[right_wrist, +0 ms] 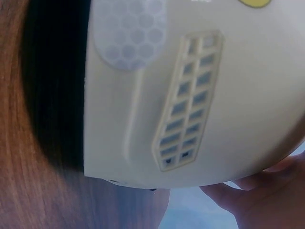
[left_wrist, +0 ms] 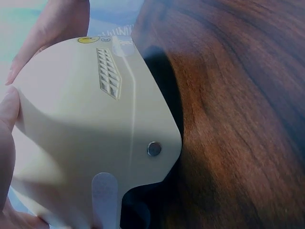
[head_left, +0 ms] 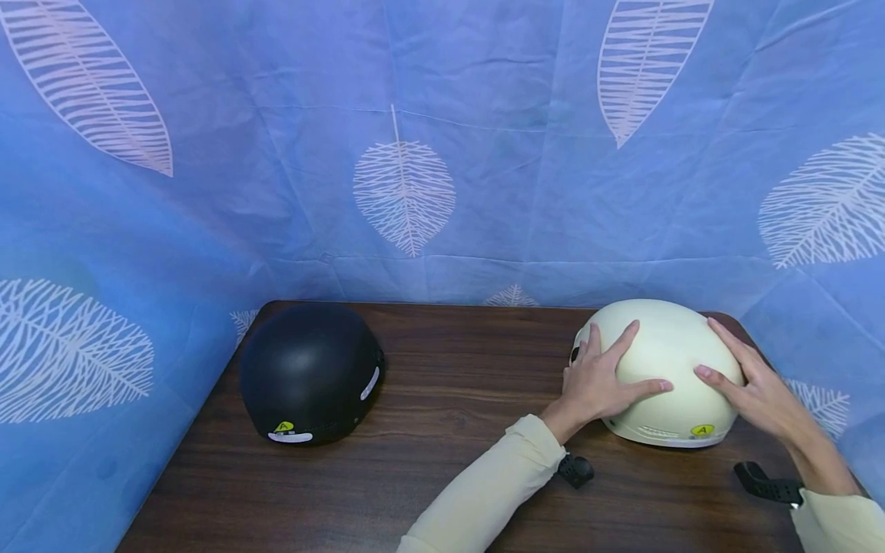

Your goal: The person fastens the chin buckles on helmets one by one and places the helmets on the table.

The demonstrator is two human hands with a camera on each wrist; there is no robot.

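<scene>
A cream helmet (head_left: pixel 664 361) sits dome up at the right end of the table, between both hands. My left hand (head_left: pixel 601 384) holds its left side, thumb and fingers spread over the shell. On the opposite side my right hand (head_left: pixel 767 399) grips the dome, its thumb towards the left thumb. The left wrist view shows the helmet's side (left_wrist: pixel 143 109), with a vent, a round rivet and pale stickers. Up close in the right wrist view are the vent (right_wrist: pixel 188 105) and a honeycomb-patterned sticker (right_wrist: pixel 131 33); the right hand's fingers lie along the shell's lower edge there.
A matte black helmet (head_left: pixel 311 376), dome up, rests at the left of the dark wooden table (head_left: pixel 449 430). Blue leaf-print cloth (head_left: pixel 484 192) hangs behind and along both sides. Black straps (head_left: pixel 767 485) show at both wrists.
</scene>
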